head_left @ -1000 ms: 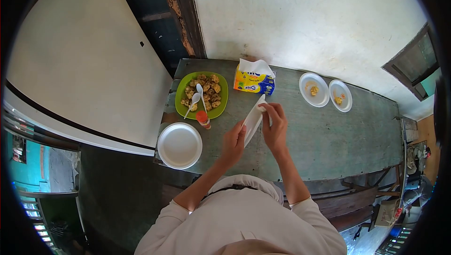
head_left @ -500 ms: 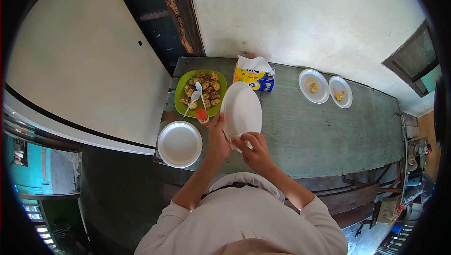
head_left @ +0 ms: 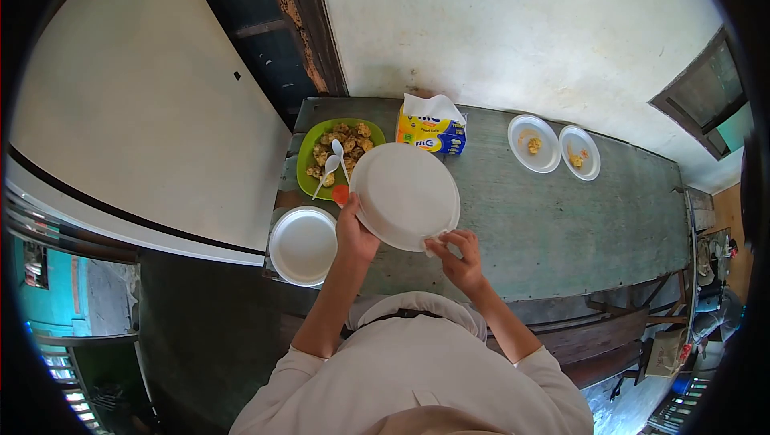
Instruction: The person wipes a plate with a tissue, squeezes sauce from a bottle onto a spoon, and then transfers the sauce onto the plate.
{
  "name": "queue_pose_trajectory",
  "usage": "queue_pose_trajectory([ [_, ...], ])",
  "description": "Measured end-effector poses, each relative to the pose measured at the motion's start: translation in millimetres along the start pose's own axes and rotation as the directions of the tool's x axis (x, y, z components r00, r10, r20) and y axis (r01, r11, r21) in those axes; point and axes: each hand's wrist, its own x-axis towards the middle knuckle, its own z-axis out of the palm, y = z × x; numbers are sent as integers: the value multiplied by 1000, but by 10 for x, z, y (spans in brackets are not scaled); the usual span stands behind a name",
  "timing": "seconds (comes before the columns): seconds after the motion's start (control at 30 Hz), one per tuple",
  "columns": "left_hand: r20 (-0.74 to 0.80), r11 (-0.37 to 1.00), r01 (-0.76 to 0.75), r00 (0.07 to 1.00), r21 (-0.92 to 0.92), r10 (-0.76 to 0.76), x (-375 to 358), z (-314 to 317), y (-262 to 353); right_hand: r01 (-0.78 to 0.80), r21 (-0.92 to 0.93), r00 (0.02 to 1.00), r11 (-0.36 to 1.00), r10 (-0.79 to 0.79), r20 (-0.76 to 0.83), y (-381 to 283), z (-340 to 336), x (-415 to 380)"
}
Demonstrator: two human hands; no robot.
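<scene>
My left hand [head_left: 355,236] grips a white disposable plate [head_left: 405,194] by its left edge, holding it above the table. At the plate's lower right rim, my right hand [head_left: 461,260] pinches a small white tissue [head_left: 435,246] against the edge. Left of the held plate, a green plate [head_left: 301,164] carries browned fried food pieces [head_left: 353,145] and two white plastic spoons [head_left: 331,164]. A red-capped bottle [head_left: 341,194] is partly covered by the held plate. White plates [head_left: 305,246] lie at the table's near left corner.
A yellow and blue tissue pack [head_left: 431,129] stands at the back of the green table [head_left: 553,234]. Two white plates, one on the left [head_left: 525,124] and one on the right [head_left: 589,166], hold small food portions. A wooden bench [head_left: 593,339] sits below the table's front edge.
The held plate has turned from a narrow tilted view to a wider, rounder face. My right hand has moved right along the rim with the tissue; my left hand has shifted slightly left.
</scene>
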Motion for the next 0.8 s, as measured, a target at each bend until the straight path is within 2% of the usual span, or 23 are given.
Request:
queue_pose_trajectory([
  [0.17,4,999,9,1000,36,-9,11,-96,96,-207,37,975,978,209,-80,82,-35,-2],
  [0.3,11,996,-6,1000,84,5,-34,-88,82,-393,132,899,910,411,-155,79,-16,53],
  [0.43,4,995,-29,1000,94,29,-84,-63,54,-506,131,834,852,522,-178,81,-38,178],
  [0.6,-6,998,-58,998,38,58,-21,-157,15,-510,109,829,853,521,-203,11,-22,250],
  [0.7,-44,990,-136,989,48,138,-84,-48,-21,-460,72,872,885,465,-155,-117,-31,268],
  [0.8,-27,987,-154,987,36,155,-40,-73,-42,-378,101,920,920,385,-70,-302,15,244],
])
